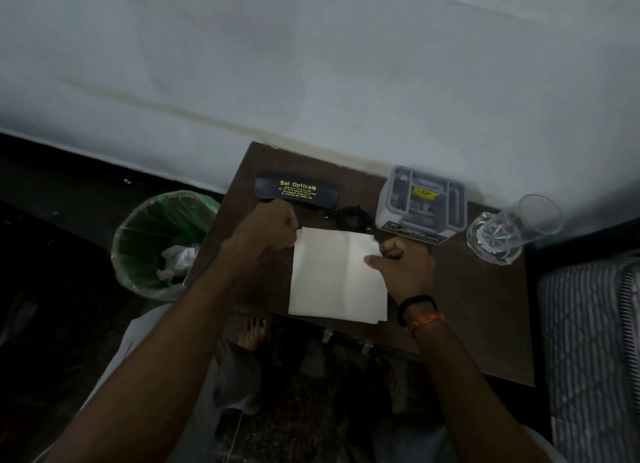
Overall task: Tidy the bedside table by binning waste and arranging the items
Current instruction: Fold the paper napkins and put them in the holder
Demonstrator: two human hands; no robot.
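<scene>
A white paper napkin (337,275) hangs flat over the front of the dark wooden bedside table (460,310). My left hand (273,229) pinches its top left corner and my right hand (403,260) pinches its top right corner. Behind the napkin lie a black spectacle case (294,190) with yellow lettering and a pair of dark glasses (349,217). A grey organiser box (420,203) stands at the back. A clear drinking glass (512,225) sits near the table's right edge.
A green bin (159,241) with a clear liner and crumpled white paper inside stands on the floor left of the table. A pale wall rises behind. A striped mattress (588,341) borders the right side. My bare foot (252,334) is below the table front.
</scene>
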